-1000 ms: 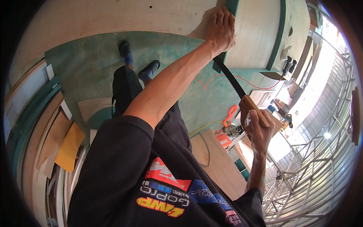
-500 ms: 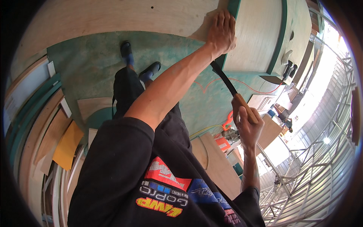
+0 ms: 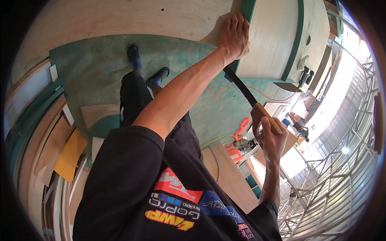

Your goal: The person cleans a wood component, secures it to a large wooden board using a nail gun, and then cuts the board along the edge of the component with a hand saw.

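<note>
My right hand (image 3: 273, 138) is wrapped round the wooden handle (image 3: 266, 117) of a handsaw. The saw's dark toothed blade (image 3: 244, 89) slants up and left to the near end of a green wooden strip (image 3: 248, 11). Its far tip is hidden by the strip and my left wrist. My left hand (image 3: 234, 36) lies over that strip with its fingers curled down on it, just above the blade. The strip rests on a pale wooden worktop (image 3: 132, 18).
Another green strip (image 3: 295, 40) crosses the worktop to the right, near a black-handled tool (image 3: 304, 76) with an orange cord (image 3: 261, 89). Boards and panels (image 3: 44, 148) stand at the left. An orange coil (image 3: 242, 127) and a red box (image 3: 234, 154) are beyond my right arm.
My right hand has drawn the saw back, down and to the right, and more of the toothed blade shows. My left hand has stayed almost still on the strip.
</note>
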`<state>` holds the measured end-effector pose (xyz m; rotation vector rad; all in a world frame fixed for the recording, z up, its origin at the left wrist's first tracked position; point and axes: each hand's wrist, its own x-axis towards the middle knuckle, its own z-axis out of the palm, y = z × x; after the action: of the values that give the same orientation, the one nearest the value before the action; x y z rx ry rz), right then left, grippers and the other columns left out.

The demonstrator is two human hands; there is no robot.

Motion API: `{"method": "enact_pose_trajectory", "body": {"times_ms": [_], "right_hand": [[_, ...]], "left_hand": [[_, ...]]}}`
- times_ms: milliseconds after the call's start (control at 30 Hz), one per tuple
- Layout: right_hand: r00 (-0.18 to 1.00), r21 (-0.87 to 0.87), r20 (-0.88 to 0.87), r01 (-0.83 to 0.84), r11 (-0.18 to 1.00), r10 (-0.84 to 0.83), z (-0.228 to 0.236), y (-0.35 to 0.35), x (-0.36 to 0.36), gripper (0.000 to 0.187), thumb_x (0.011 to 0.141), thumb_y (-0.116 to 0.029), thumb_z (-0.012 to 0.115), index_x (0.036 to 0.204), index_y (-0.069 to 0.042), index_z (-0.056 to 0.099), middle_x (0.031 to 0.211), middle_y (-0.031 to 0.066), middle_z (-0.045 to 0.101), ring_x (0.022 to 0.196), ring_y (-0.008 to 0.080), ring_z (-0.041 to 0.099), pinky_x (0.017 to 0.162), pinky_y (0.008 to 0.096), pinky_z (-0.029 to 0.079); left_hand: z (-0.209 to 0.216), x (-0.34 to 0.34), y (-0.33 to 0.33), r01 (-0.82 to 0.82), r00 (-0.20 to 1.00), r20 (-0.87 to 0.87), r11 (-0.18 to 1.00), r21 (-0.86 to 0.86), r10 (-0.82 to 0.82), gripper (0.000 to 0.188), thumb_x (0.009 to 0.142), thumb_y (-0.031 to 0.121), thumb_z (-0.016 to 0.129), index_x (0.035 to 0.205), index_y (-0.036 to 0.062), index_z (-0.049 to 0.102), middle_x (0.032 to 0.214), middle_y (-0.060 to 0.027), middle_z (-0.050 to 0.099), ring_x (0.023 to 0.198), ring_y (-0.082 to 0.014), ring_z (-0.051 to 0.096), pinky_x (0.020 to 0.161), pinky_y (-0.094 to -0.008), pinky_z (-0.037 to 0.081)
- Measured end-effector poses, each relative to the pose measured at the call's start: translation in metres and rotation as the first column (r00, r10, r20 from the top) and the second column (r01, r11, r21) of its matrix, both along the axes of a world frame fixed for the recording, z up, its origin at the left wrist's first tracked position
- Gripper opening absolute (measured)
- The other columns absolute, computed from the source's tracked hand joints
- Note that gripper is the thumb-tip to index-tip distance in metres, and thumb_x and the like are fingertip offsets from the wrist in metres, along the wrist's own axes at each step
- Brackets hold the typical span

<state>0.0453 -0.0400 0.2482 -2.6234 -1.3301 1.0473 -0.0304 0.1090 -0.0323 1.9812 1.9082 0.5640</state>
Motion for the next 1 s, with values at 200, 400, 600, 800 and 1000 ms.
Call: {"method": "enact_pose_trajectory", "body": {"times_ms": [200, 400, 600, 800, 1000], "right_hand": [[0.996, 0.035, 0.022, -0.092, 0.995, 0.092, -0.016, -0.002, 0.006, 0.034, 0.099, -0.030, 0.071, 0.092, 0.003, 0.067, 0.065, -0.0010, 0.057, 0.058, 0.0043, 0.051, 0.051, 0.0209, 0.038], [0.995, 0.026, 0.007, -0.100, 0.995, 0.100, -0.029, 0.001, 0.007, 0.036, 0.098, -0.032, 0.071, 0.093, 0.004, 0.068, 0.068, -0.0001, 0.060, 0.062, 0.0046, 0.054, 0.054, 0.0213, 0.040], [0.993, 0.106, -0.003, -0.120, 0.987, 0.121, -0.026, -0.010, 0.015, 0.035, 0.097, -0.032, 0.072, 0.093, 0.002, 0.068, 0.065, -0.0007, 0.058, 0.054, 0.0039, 0.052, 0.047, 0.0205, 0.038], [0.999, 0.039, -0.034, 0.012, 0.999, -0.010, -0.008, 0.001, 0.001, 0.036, 0.097, -0.031, 0.072, 0.088, 0.003, 0.066, 0.066, -0.0010, 0.058, 0.058, 0.0047, 0.051, 0.050, 0.0214, 0.037], [0.998, 0.041, -0.014, -0.054, 0.998, 0.055, -0.033, 0.002, 0.008, 0.036, 0.098, -0.032, 0.071, 0.091, 0.003, 0.069, 0.067, 0.0002, 0.060, 0.057, 0.0058, 0.052, 0.051, 0.0212, 0.038]], "left_hand": [[0.000, 0.000, 0.000, 0.005, 1.000, 0.007, 1.000, -0.008, -0.005, 0.077, 0.094, 0.043, 0.055, 0.150, -0.0074, 0.036, 0.157, -0.0263, 0.034, 0.143, -0.0382, 0.032, 0.117, -0.0476, 0.027], [0.001, 0.001, 0.001, 0.010, 1.000, 0.029, 1.000, -0.021, -0.009, 0.078, 0.094, 0.042, 0.055, 0.150, -0.0075, 0.034, 0.157, -0.0263, 0.032, 0.144, -0.0381, 0.030, 0.118, -0.0482, 0.026], [0.000, 0.004, 0.001, -0.006, 1.000, 0.023, 1.000, 0.002, 0.006, 0.081, 0.092, 0.044, 0.058, 0.149, -0.0078, 0.034, 0.156, -0.0262, 0.034, 0.144, -0.0382, 0.032, 0.118, -0.0486, 0.026], [-0.002, 0.001, -0.002, 0.004, 1.000, 0.025, 1.000, -0.007, -0.003, 0.078, 0.094, 0.043, 0.054, 0.150, -0.0080, 0.035, 0.157, -0.0267, 0.033, 0.144, -0.0387, 0.031, 0.118, -0.0487, 0.026], [0.000, 0.000, 0.004, 0.006, 1.000, 0.002, 1.000, -0.007, -0.006, 0.077, 0.094, 0.042, 0.054, 0.149, -0.0082, 0.036, 0.156, -0.0266, 0.035, 0.143, -0.0385, 0.033, 0.117, -0.0482, 0.028]]}}
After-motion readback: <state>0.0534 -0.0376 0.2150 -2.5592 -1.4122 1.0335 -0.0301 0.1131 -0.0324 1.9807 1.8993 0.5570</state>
